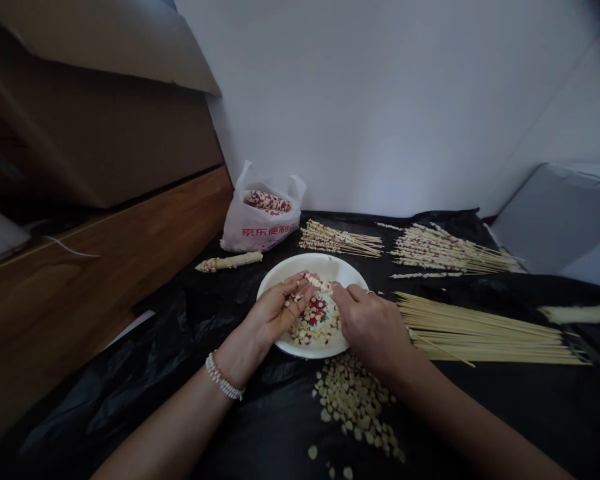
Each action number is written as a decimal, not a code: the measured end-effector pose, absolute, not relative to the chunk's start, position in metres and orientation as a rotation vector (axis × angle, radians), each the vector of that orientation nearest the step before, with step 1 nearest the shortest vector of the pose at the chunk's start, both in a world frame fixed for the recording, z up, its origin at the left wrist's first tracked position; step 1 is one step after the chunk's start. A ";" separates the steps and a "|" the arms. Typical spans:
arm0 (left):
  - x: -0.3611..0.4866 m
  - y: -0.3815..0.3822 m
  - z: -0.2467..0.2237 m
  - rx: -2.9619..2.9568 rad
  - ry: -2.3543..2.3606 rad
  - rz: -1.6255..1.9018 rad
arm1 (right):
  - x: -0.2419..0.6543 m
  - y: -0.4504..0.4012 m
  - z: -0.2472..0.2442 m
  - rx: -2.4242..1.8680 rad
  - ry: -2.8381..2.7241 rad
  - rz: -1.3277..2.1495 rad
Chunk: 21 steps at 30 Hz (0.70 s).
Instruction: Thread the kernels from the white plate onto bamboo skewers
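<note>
Over a white bowl [275,267] with a red and green pattern, both hands meet. My left hand [283,307] is palm up with loose corn kernels on it, its fingers round one end of a short string of kernels [320,285]. The fingers of my right hand [363,313] are closed on the string's other end; a skewer inside it cannot be made out. More cream and dark red kernels [313,330] lie in the bowl. A pile of pale kernels [355,400] is on the black sheet in front of it.
Behind the bowl are a plastic bag [263,223] of corn cobs, a partly stripped cob [229,262] and two bunches of kernel-covered skewers [337,239] [430,250]. Bare skewers [480,330] lie at right. A cardboard box [105,113] stands at left, before a white wall [380,100].
</note>
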State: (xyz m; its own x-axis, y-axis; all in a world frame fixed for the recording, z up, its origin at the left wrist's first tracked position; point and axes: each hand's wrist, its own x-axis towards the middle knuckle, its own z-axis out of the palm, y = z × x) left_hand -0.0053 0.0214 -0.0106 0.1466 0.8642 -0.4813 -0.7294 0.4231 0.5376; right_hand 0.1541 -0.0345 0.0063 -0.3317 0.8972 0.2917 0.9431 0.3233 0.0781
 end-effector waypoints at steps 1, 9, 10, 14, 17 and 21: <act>-0.005 0.021 -0.011 0.194 0.838 1.164 | 0.154 -0.035 0.006 -1.681 -2.391 -0.350; -0.005 0.016 -0.008 0.301 0.831 1.237 | 0.154 -0.035 0.008 -1.710 -2.431 -0.327; -0.005 0.016 -0.008 0.306 0.826 1.236 | 0.154 -0.035 0.008 -1.714 -2.431 -0.328; -0.006 0.017 -0.010 0.326 0.812 1.241 | 0.153 -0.035 0.008 -1.723 -2.432 -0.352; -0.006 0.018 -0.012 0.357 0.794 1.238 | 0.154 -0.035 0.008 -1.729 -2.431 -0.370; -0.007 0.018 -0.011 0.348 0.768 1.235 | 0.154 -0.034 0.007 -1.740 -2.418 -0.375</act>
